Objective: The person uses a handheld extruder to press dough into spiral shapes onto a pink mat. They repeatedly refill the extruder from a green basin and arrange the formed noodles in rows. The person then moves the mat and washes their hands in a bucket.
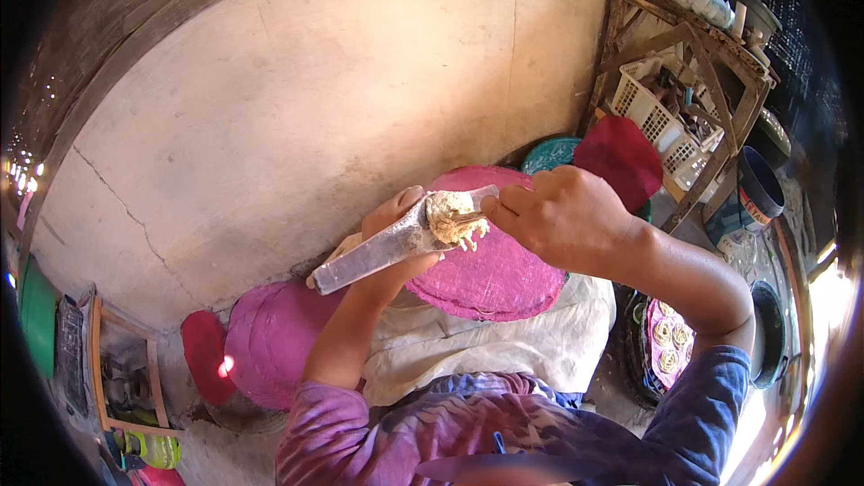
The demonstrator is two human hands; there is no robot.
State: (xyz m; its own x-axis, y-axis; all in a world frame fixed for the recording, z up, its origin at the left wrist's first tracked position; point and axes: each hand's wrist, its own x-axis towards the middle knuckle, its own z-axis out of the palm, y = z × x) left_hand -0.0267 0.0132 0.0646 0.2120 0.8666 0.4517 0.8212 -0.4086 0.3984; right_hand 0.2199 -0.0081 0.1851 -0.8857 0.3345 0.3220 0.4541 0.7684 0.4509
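Clear tapered bag (371, 258) in left hand (407, 268), mouth toward right hand (576, 220).
Bag's long axis: narrow tip lower left, wide mouth upper right; left hand clamped around it. Dough (453, 214) sits in the mouth; right hand, just right of it, pinches what looks like a thin utensil (470, 215).

Rough, lumpy paste (448, 219) is cupped by a glossy clear plastic sleeve (373, 255), while creased matt cloth (486, 349), a rough wooden rack (648, 48) and a slatted pale plastic basket (641, 103) are seen.
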